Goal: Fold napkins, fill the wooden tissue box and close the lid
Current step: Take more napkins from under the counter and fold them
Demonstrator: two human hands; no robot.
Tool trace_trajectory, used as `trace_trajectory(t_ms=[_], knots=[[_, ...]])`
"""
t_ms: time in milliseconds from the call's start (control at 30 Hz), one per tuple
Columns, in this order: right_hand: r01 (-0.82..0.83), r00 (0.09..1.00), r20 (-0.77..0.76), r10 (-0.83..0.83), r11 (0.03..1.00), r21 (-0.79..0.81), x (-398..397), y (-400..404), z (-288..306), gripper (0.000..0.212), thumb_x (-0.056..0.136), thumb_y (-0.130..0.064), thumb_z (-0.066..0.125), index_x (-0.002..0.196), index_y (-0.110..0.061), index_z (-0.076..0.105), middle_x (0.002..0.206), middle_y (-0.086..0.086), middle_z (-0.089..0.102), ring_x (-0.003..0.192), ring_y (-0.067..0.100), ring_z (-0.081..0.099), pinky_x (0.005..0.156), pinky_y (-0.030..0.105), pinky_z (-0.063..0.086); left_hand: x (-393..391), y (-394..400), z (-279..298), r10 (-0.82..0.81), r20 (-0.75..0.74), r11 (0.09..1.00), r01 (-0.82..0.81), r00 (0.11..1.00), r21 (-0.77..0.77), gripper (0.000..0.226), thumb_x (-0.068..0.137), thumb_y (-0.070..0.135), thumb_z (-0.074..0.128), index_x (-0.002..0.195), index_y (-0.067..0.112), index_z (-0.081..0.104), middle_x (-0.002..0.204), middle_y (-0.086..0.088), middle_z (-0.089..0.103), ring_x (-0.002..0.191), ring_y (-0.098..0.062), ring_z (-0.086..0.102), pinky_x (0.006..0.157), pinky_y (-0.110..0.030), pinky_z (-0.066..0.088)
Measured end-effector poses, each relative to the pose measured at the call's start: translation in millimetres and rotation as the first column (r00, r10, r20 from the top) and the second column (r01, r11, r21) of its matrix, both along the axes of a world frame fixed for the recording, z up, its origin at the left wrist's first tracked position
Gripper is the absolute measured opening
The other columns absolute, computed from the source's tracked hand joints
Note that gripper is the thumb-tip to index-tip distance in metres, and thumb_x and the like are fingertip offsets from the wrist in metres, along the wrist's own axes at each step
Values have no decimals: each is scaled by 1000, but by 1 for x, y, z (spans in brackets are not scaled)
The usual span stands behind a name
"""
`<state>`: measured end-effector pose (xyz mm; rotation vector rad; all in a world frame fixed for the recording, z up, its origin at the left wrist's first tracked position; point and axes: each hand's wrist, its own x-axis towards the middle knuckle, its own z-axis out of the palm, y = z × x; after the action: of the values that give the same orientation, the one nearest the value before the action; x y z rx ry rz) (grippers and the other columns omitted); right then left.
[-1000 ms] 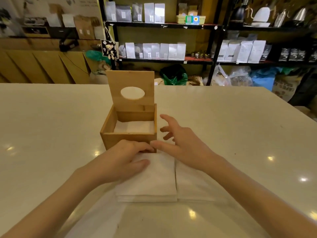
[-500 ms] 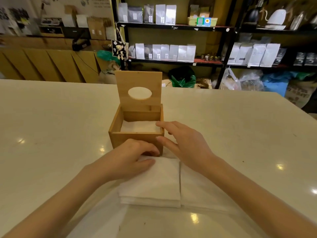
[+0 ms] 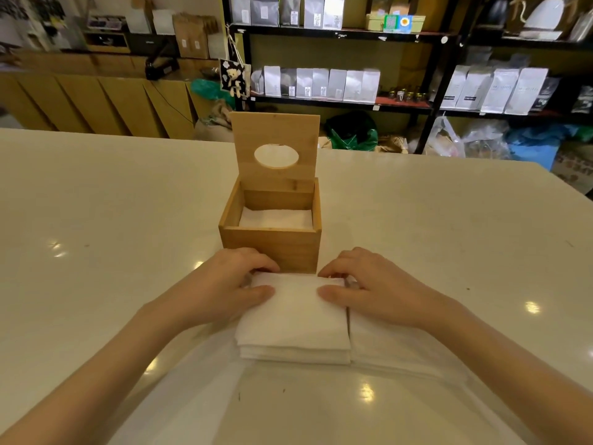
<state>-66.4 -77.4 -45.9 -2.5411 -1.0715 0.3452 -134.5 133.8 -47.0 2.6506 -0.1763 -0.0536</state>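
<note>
While the left hand (image 3: 224, 284) has stayed on the left far corner of the folded napkin stack (image 3: 293, 319), the right hand (image 3: 365, 284) has come back from the box rim, where it sat half a second ago, and now grips the stack's right far corner. Both hands are curled, thumbs flat on top of the napkins, fingers tucked over the far edge. Whether the fingertips are under the whole stack or only the top few sheets cannot be told.

The stack lies on the worktop (image 3: 112, 220), its far edge just beside the near wall of the wooden tissue box (image 3: 271, 242). A second, flatter pile of napkins (image 3: 394, 345) lies touching it on the right, partly under the right forearm.

The box stands open. Its lid (image 3: 276, 149), with an oval slot, is upright at the far side. White napkins (image 3: 276, 218) already lie low inside, with plenty of wall showing above them, so the box reads as only part filled.

Judgement: the shift to a two-handed hold suggests the folding of this batch is done and a lift into the box is being set up. The stack looks close to the box opening in width, so it will need to go in square. Closing the lid is not yet done.
</note>
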Motion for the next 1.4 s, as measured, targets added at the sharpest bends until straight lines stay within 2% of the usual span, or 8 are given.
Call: trace_trajectory(t_ms=[133,267,433,633,833,1033,1167,1400], knots=[[-9,1000,4,9,1000,12,-3,2,0,33,89,-40,51,112,-20,62,108,-2,62,99,13,51,88,31,43,-2,2,-2,17,41,999,-16,999,-28,30,83,26,63,113,27,61,103,14,55,86,4,50,71,-5,39],[14,1000,-5,-14,995,95,-5,4,2,23,88,-36,55,103,-21,64,99,-5,62,93,11,51,82,28,44,-3,3,-2,62,54,995,-57,997,-80,22,85,27,60,106,27,65,98,12,59,90,-3,54,70,-11,41],[39,997,-66,-27,982,185,-5,6,3,18,88,-31,56,95,-18,67,92,-6,65,87,8,55,78,25,44,-3,3,1,86,59,989,-78,995,-127,15,86,26,58,95,25,70,87,16,60,83,0,55,68,-4,40],[115,982,-177,-70,959,260,-4,5,3,17,88,-31,56,90,-19,69,88,-10,65,85,3,56,69,5,39,-2,6,11,134,-26,961,-136,991,-241,12,84,24,62,88,25,73,82,18,65,78,1,58,60,-7,40],[100,989,-125,-77,977,187,-3,7,0,16,88,-31,56,93,-20,68,94,-7,65,89,6,57,77,19,44,-1,2,7,127,-64,981,-135,990,-137,17,84,21,62,96,20,73,88,12,63,81,-4,58,63,-11,40],[39,999,-26,-38,998,40,-2,7,4,32,86,-35,57,114,-21,63,111,-4,64,100,12,56,91,31,46,-3,2,6,100,-64,994,-102,993,-27,30,83,26,63,113,25,65,106,10,58,91,-7,54,72,-12,40],[-8,998,-70,1,995,-97,0,9,8,48,79,-47,61,119,-21,59,112,-2,61,100,15,54,91,36,47,-2,1,12,35,-194,999,-36,980,-1,45,81,32,65,124,25,56,116,10,54,100,-6,47,83,-18,36],[-50,982,-188,24,990,-133,4,19,12,40,77,-36,69,109,-14,61,101,0,61,89,14,55,82,32,47,4,-8,18,-4,-338,999,22,941,49,40,82,28,64,121,21,55,113,6,55,104,-13,50,82,-21,41]])
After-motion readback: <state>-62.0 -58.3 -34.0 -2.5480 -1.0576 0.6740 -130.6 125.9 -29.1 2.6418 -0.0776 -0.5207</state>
